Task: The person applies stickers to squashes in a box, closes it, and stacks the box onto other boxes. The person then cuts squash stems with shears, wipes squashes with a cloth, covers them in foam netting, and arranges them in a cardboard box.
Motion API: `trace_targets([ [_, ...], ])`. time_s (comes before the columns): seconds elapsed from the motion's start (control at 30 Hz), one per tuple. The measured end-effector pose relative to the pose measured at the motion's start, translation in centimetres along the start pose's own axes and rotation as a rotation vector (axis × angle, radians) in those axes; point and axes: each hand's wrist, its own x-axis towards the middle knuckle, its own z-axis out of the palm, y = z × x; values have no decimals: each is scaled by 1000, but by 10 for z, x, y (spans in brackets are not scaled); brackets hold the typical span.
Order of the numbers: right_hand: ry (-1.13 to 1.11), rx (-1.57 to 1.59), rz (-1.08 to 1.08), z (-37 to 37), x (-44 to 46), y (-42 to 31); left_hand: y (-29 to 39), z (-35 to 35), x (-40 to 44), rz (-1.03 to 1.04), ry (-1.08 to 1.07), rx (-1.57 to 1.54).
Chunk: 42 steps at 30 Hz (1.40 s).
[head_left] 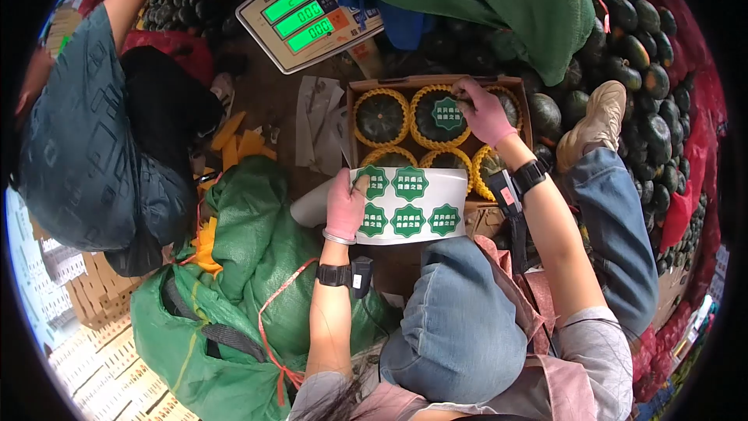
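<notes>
My left hand (344, 204), in a pink glove, grips the left edge of a white sheet (391, 202) of green printed stickers (409, 220). Its thumb lies over one of the stickers. Beyond the sheet stands an open carton (360, 84) of dark green pumpkins (380, 118), each in a yellow foam net (359, 134). On the top middle pumpkin (431, 131) sits a green sticker (447, 114). My pink-gloved right hand (487, 114) has its fingers pinched at that sticker's upper right edge. The sheet hides part of the carton's near row.
A scale (300, 19) with lit green digits stands behind the carton. Loose pumpkins (656, 132) are heaped at right. A green woven sack (249, 242) lies at left, and green cloth (499, 0) hangs over the back. Another person (86, 132) is at far left.
</notes>
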Motion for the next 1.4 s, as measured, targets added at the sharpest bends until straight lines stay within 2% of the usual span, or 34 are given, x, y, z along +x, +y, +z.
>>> trace_targets([
  [0.13, -140, -166, 57, 9, 5, 4, -2, -9, -3, -31, -33, 13],
  [0.23, -111, -324, 84, 15, 2, -3, -9, -5, -4, -21, 0, -92],
  [0.33, -110, -475, 84, 19, 1, -11, -7, -5, -3, -26, -21, -40],
  [0.43, -86, -651, -26, 27, -11, -21, -12, -4, -2, -20, -16, 49],
  [0.53, -86, -934, 14, 8, -18, -49, 2, -6, -8, 6, 9, 98],
  [0.57, -187, -1021, 52, 0, -22, -56, 10, -7, -11, 13, 0, 69],
  [0.67, -395, -406, -132, 1, -50, -70, -5, -4, -20, 46, -6, -74],
  [0.73, -513, -269, -71, 19, -61, -78, -1, -2, -21, -15, -39, -179],
  [0.87, -343, -91, -149, 26, -70, -87, 15, -3, -22, 12, 2, -257],
  [0.9, -201, -122, -310, 31, -68, -87, 17, -5, -22, 33, 11, -262],
  [1.0, -280, -3, -463, 28, -55, -88, 10, -6, -22, -73, 51, -364],
  [1.03, -373, 339, -427, 27, -44, -86, 17, -14, -21, -193, 52, -301],
  [1.07, -421, 658, -122, 32, -38, -80, 6, -16, -19, -94, 86, -302],
  [1.13, -143, 510, 103, 40, -6, -87, -11, -28, -15, -109, 73, -139],
  [1.2, -183, 141, 14, 55, 21, -64, -14, -29, -18, -111, 31, -295],
  [1.23, -165, 88, -101, 63, 27, -60, -14, -28, -19, -91, 40, -250],
  [1.33, -212, -152, -113, 84, 39, -50, -12, -29, -22, -144, -40, -181],
  [1.4, -191, -197, -92, 93, 39, -49, -11, -28, -24, -167, -106, -226],
])
